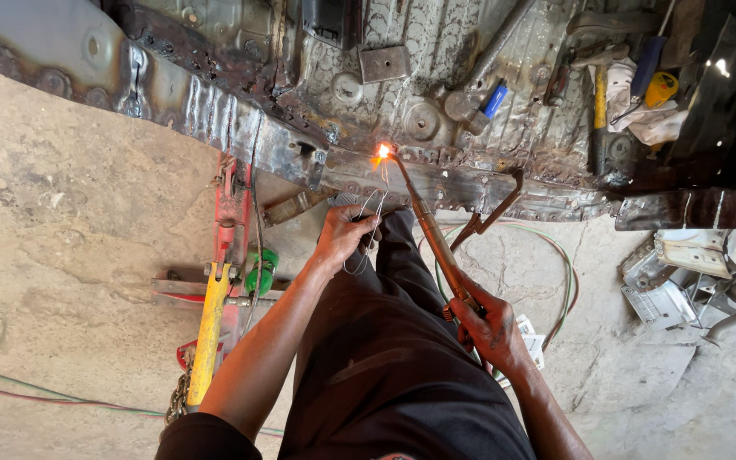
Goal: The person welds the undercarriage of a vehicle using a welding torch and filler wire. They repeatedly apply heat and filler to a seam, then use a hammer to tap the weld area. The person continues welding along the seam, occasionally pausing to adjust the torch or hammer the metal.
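My right hand [485, 322] grips the handle of a copper gas torch [430, 228]. Its tip burns with a bright orange flame [382, 152] against the rusty sheet-metal sill [215, 115] of a car body. My left hand [344, 235] pinches a thin loop of filler wire [371, 223], whose end reaches up toward the flame. Both forearms stretch out over my dark trousers.
A red and yellow jack [215, 298] with a chain stands at the left. Red and green hoses [566, 281] curl on the concrete floor. Tools, a rag and a blue-ended object [494, 99] lie on the car floor; scrap metal parts [683, 273] sit at the right.
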The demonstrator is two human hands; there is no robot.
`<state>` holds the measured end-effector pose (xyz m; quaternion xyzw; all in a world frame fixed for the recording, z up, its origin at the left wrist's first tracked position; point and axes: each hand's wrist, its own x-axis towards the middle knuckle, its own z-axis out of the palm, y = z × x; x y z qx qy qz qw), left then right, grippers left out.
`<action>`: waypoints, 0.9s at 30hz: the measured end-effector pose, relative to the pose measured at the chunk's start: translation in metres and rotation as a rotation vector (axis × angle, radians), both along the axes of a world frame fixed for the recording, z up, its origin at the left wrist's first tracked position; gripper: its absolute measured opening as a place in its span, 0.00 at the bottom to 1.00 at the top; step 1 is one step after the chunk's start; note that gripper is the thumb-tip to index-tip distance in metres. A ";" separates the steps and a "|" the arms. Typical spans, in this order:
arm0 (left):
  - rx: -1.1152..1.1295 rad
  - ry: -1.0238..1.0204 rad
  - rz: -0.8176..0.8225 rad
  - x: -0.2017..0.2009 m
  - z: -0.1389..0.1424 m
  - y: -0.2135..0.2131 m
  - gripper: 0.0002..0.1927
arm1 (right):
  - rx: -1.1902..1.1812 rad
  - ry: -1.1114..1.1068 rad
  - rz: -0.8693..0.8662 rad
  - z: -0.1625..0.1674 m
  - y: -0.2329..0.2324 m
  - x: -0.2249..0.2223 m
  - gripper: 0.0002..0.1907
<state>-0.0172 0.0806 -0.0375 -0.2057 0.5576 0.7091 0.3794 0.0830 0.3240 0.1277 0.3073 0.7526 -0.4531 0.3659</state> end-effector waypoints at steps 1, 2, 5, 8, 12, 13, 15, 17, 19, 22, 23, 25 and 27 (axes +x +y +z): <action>0.002 -0.004 0.005 0.000 0.001 0.000 0.07 | -0.013 0.005 -0.009 0.000 0.000 0.000 0.33; 0.006 -0.007 0.009 -0.001 0.001 0.000 0.07 | -0.025 0.012 -0.019 0.000 0.000 0.000 0.33; 0.014 0.008 0.012 -0.003 0.003 0.001 0.07 | -0.017 0.005 -0.011 0.000 0.000 0.000 0.33; 0.016 0.011 0.016 -0.004 0.006 0.002 0.07 | 0.005 -0.006 0.004 0.001 0.000 0.000 0.33; 0.059 0.017 0.036 -0.001 0.008 0.002 0.06 | -0.023 -0.002 -0.036 0.005 0.003 0.001 0.33; 0.047 0.007 0.035 0.001 0.008 0.002 0.06 | -0.028 -0.004 -0.034 0.007 0.004 0.002 0.33; 0.023 -0.018 0.033 0.009 0.007 0.002 0.05 | -0.036 -0.012 -0.031 0.014 0.007 0.004 0.33; 0.031 0.068 0.049 0.022 0.007 0.003 0.06 | -0.053 0.031 0.025 0.022 0.011 0.007 0.33; 0.024 0.117 0.072 0.039 0.007 0.003 0.07 | -0.051 0.078 0.121 0.030 0.017 0.009 0.32; 0.096 -0.047 0.164 0.067 0.017 0.001 0.07 | -0.049 0.087 0.260 0.042 0.025 0.011 0.32; 0.191 -0.216 0.223 0.077 0.023 0.000 0.08 | -0.066 0.052 0.266 0.045 0.028 0.011 0.31; 0.322 -0.413 0.326 0.097 0.038 -0.001 0.12 | -0.114 0.133 0.368 0.048 0.031 0.008 0.30; 0.395 -0.449 0.418 0.112 0.052 0.001 0.19 | -0.173 0.384 0.567 0.046 0.033 0.000 0.30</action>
